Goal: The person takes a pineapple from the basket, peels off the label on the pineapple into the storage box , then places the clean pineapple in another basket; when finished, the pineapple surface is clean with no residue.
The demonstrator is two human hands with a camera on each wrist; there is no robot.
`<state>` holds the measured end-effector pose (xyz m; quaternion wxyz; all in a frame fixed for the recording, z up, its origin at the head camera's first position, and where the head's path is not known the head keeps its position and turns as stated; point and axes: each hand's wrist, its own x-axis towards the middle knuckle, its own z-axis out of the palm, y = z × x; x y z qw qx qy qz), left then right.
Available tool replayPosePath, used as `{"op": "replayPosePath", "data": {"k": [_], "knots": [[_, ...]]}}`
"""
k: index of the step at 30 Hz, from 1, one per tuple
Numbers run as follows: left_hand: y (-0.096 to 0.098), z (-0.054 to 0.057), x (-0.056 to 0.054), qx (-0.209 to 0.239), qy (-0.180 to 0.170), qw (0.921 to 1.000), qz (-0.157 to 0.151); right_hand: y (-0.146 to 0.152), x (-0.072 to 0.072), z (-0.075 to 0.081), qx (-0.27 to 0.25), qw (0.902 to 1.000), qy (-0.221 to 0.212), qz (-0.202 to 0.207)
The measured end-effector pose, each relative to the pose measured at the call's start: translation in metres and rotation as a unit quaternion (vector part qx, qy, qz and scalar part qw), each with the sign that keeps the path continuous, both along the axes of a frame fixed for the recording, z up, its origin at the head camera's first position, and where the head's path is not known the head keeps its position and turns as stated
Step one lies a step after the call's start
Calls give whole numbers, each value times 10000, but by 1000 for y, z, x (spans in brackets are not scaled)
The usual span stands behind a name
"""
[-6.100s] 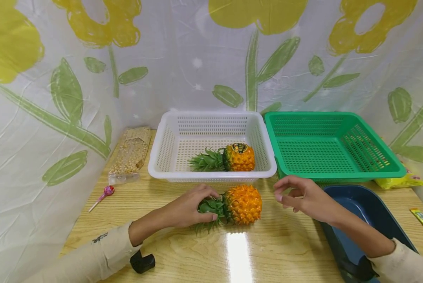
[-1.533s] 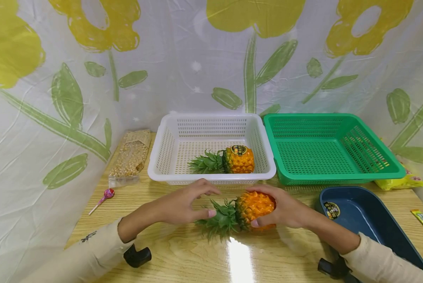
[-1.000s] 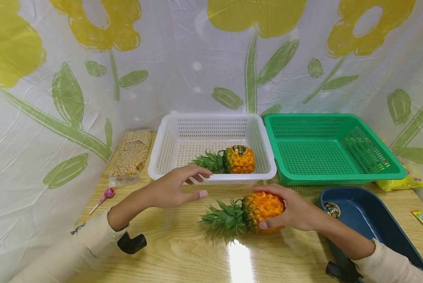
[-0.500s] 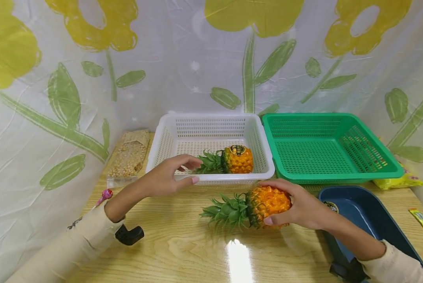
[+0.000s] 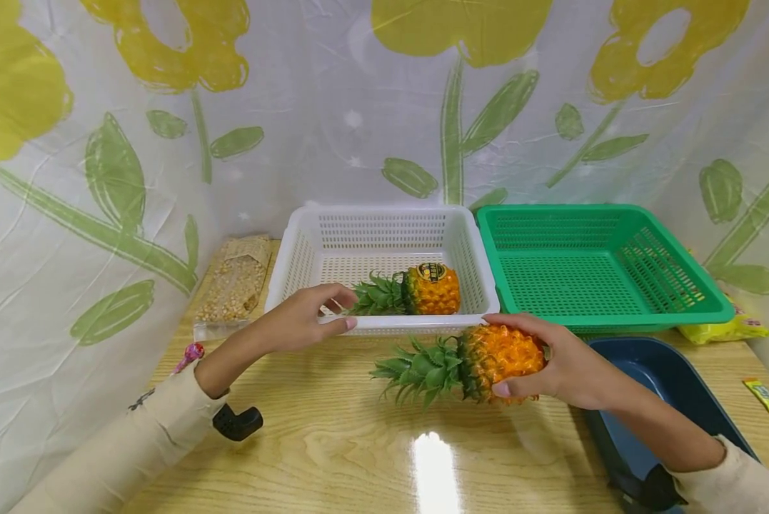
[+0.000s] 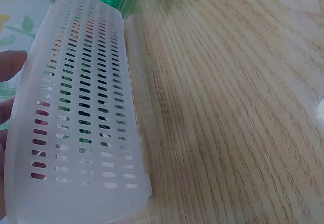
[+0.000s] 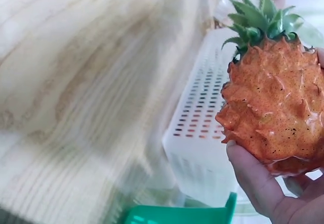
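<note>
My right hand [image 5: 570,360] grips an orange-yellow pineapple [image 5: 503,360] by its body, thumb on the near side and fingers over the far side. Its green crown points left, and in the right wrist view the pineapple [image 7: 276,102] looks raised off the table. Nothing is held in my left hand [image 5: 300,318], whose loosely bent fingers hover at the front rim of a white basket [image 5: 384,325]. Whether they touch the rim is hard to tell. A second pineapple [image 5: 435,293] with a black label lies inside that basket, its crown beside my left fingertips.
A green basket [image 5: 615,321] stands right of the white one. In front of it sits a dark blue tub [image 5: 654,371], partly behind my right forearm. A bag of corn kernels [image 5: 233,285] and a lollipop [image 5: 193,352] lie left; a yellow packet [image 5: 765,396] lies far right.
My left hand has let go of the crown and moved up-left to the white basket's rim. My right hand has taken the pineapple and shifted it right, then slightly up.
</note>
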<state>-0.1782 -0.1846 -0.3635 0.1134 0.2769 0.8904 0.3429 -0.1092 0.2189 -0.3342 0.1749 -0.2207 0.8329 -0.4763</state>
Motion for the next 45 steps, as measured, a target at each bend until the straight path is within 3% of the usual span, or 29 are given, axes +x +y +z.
{"op": "replayPosePath", "data": {"k": [16,24,37,45], "knots": [[1,0,1,-250,73,9995,-178,13,-8,22,49,9998,191,-89],[1,3,1,-444,66,9988,-179,19,-15,32,498,9966,591,-281],[2,2,1,-365,90,9989,-269,34,-33,34,413,9947,837,-441],[2,1,3,-322,-4,9993,-211,45,-44,41,600,9943,671,-572]]}}
